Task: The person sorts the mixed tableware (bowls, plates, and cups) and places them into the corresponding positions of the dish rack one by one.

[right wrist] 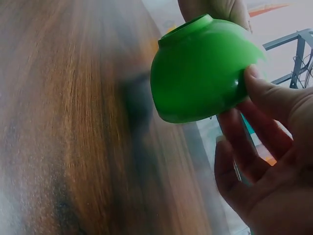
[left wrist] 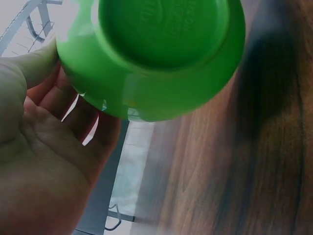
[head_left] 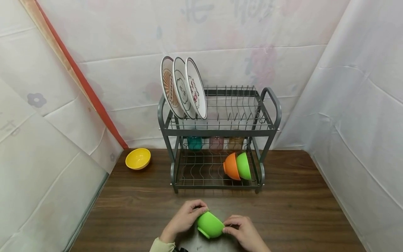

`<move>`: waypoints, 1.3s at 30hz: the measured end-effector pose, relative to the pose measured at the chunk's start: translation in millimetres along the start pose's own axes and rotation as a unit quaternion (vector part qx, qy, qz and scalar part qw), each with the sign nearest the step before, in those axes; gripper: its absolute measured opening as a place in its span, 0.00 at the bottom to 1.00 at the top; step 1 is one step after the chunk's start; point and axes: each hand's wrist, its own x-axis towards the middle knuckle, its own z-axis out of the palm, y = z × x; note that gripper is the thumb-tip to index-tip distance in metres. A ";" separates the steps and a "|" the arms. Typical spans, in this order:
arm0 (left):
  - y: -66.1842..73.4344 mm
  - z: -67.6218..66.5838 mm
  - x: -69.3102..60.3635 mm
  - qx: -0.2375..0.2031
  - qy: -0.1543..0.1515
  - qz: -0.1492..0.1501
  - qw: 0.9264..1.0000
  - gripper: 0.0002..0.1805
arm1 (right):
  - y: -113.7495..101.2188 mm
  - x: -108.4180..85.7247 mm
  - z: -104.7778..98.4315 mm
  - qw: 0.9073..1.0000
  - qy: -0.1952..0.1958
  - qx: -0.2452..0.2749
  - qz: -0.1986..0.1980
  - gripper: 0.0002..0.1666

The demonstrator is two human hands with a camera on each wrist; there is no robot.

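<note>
A green bowl [head_left: 210, 225] is held tilted on its side above the near part of the table, its foot toward the person. My left hand [head_left: 188, 217] grips the rim at the upper left, thumb on the outside. On the right side, my right hand [head_left: 242, 231] pinches the rim between thumb and fingers. The left wrist view shows the underside of the green bowl [left wrist: 161, 93] with raised marks on its base. In the right wrist view the thumb presses the outer wall of the bowl [right wrist: 205, 73]; the inside is hidden.
A two-tier dish rack [head_left: 220, 133] stands ahead. Three patterned plates [head_left: 196, 89] lean on its top left. Below are an orange bowl [head_left: 231, 167], another green bowl [head_left: 244, 166] and several coloured cups [head_left: 216, 144]. A yellow bowl [head_left: 138, 159] sits at the table's far left.
</note>
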 end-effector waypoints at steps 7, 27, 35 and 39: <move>-5.2 4.6 0.9 -0.015 0.035 0.006 0.999 0.08 | -2.7 -1.0 -0.1 1.000 0.011 0.007 0.001 0.07; -23.3 -29.2 -11.8 -0.010 0.240 -0.060 0.969 0.07 | -40.0 3.5 -16.4 0.992 0.117 -0.022 -0.034 0.06; -30.5 -44.5 -24.2 0.013 0.266 -0.091 0.960 0.08 | -30.8 25.6 -13.7 0.985 0.164 0.046 -0.025 0.05; -33.7 -47.0 -27.4 0.024 0.259 -0.101 0.960 0.10 | -38.3 43.0 -9.1 0.973 0.205 0.103 0.005 0.07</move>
